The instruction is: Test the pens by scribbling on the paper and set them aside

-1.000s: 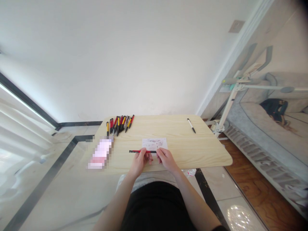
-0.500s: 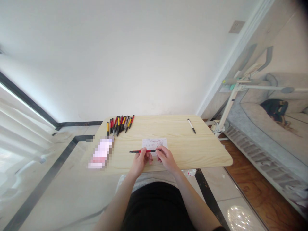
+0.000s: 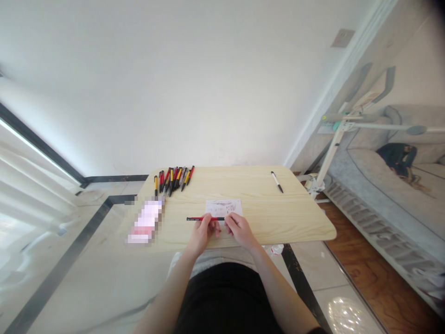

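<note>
A slim red and black pen [image 3: 217, 218] is held crosswise over the near part of a small printed sheet [image 3: 222, 206], its left end reaching out past the sheet's left edge. The left hand [image 3: 203, 232] is clamped on the pen near the sheet's near left corner, thumb on top of the barrel and the other fingers curled underneath. The right hand [image 3: 240, 230], by the sheet's near right corner, has thumb and forefinger pinched together on the pen's right end, hiding the tip. The sheet lies flat with dark and reddish marks on it, too small to read, and the hands cover its near edge in part.

The pale wood-grain bench [image 3: 264, 208] spreads out on all sides of the sheet. Left of the sheet, at the bench's side, is a bright pink and white oblong [image 3: 148, 220], blurred into blocks. Beyond the sheet to the left lies a cluster of pens [image 3: 175, 179] in red, yellow, black and grey, side by side and partly overlapping. Beyond the sheet to the right, well apart from that cluster, one white pen [image 3: 276, 181] with a dark tip lies at a slant.

Farther out, a white wall [image 3: 208, 93] rises behind the sheet, a pale curtain [image 3: 31, 185] hangs far to its left, and a grey sofa [image 3: 368, 169] stands far to its right.
</note>
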Demonstrator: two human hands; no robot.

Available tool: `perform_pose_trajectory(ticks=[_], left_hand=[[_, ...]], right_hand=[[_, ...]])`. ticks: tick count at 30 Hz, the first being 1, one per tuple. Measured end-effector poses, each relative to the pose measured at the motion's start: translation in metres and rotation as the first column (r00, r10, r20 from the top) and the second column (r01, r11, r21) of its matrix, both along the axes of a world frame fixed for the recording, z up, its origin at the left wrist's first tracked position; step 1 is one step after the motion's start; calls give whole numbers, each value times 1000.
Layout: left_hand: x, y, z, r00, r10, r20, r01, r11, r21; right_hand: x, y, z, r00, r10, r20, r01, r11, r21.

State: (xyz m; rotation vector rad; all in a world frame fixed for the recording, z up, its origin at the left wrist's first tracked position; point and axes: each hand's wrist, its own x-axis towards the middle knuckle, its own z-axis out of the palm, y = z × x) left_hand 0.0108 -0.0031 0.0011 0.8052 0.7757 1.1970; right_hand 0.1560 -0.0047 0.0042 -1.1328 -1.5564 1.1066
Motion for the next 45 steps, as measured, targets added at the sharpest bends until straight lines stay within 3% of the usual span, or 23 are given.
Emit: perform_pose_trajectory(ticks=[10,21,45], left_hand=[[0,-1,2,1000,-10,1,10,1000,1],[1,0,2,999,5,-38,-5,1000,-9],[1,0,1,1000,6,15,-6,1000,8]], right_hand=[[0,0,-3,1000,-2,31,2,1000,-6],[-3,1,-2,992,-20,-122,17,1000,-22],[2,0,-1,997,41,67,-43,999,31]])
